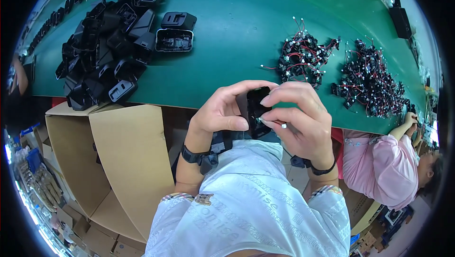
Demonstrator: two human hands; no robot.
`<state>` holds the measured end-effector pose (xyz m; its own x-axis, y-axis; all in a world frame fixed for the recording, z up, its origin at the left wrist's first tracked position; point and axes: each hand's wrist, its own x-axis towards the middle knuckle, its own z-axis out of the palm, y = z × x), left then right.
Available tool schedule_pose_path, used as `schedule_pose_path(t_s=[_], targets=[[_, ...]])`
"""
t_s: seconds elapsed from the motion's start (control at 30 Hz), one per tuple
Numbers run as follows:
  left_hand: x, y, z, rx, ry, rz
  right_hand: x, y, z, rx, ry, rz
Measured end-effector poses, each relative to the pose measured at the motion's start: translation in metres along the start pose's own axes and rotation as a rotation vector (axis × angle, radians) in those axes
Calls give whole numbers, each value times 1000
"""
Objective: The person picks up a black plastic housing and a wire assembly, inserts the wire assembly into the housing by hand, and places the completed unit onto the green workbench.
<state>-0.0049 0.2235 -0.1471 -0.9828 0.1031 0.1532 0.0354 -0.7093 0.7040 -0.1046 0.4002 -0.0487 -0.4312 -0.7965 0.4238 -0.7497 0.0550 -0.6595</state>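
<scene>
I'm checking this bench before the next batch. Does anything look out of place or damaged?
Nothing looks damaged. The black housings lie in a loose heap, one open shell apart from it face up. Two tangles of wired parts sit further right. Both the left hand and right hand hold a black part.

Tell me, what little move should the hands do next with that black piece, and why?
Probably press the small white-tipped part into the black housing. The left hand grips the housing steady, and the right hand pinches the little part right against its lower edge, so it looks almost seated.
</scene>
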Motion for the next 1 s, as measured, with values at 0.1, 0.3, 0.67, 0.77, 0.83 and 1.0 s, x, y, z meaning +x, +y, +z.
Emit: schedule_pose_path(t_s=[0.1, 0.3, 0.67, 0.77, 0.83, 1.0], targets=[[-1, 1, 3, -74, 8, -27, 4, -2, -2, -2, -48, -15], [-5, -12, -8, 20, 106, 138, -4, -2, 0, 136, 32, 70], [12, -10, 26, 747, 237, 744, -21, 4, 30, 214, 384, 294], [10, -16, 29, 856, 282, 768, -19, 5, 32, 151, 387, 264], [14, -15, 33, 819, 295, 765, -18, 5, 35, 199, 397, 297], [9, 0, 29, 665, 286, 599, -13, 8, 6, 179, 199, 310]])
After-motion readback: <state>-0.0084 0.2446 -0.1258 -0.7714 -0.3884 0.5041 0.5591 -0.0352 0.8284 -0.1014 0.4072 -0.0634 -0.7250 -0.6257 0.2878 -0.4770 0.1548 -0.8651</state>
